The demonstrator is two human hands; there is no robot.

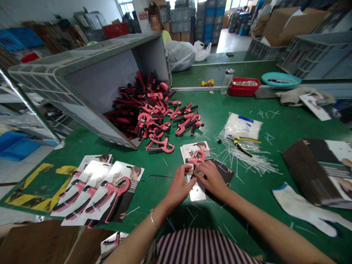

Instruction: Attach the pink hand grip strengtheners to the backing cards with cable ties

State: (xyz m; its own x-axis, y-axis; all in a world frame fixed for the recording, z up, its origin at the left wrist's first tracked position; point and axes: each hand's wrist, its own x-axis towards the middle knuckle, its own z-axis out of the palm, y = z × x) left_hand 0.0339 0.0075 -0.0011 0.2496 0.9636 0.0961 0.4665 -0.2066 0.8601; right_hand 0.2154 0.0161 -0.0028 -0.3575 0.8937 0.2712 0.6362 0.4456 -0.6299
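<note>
A pink and black hand grip strengthener (198, 157) lies on a printed backing card (198, 194) in front of me. My left hand (180, 183) is closed around the strengthener's handles from the left, its thumb and fingertips pressed in. From the right, my right hand (211, 178) meets it with fingers pinched together over the same spot. What sits between the right fingertips is hidden. White cable ties (247, 157) lie scattered to the right, with yellow and black pliers (244, 141) on them. Several carded strengtheners (110, 190) overlap at the left.
A tipped grey crate (90, 73) spills a heap of strengtheners (154, 106). A bag of ties (242, 124), a red tray (244, 88) and a glass bottle (227, 81) stand farther back. At right are a card stack (313, 176) and a white glove (305, 212). A person (165, 36) is behind.
</note>
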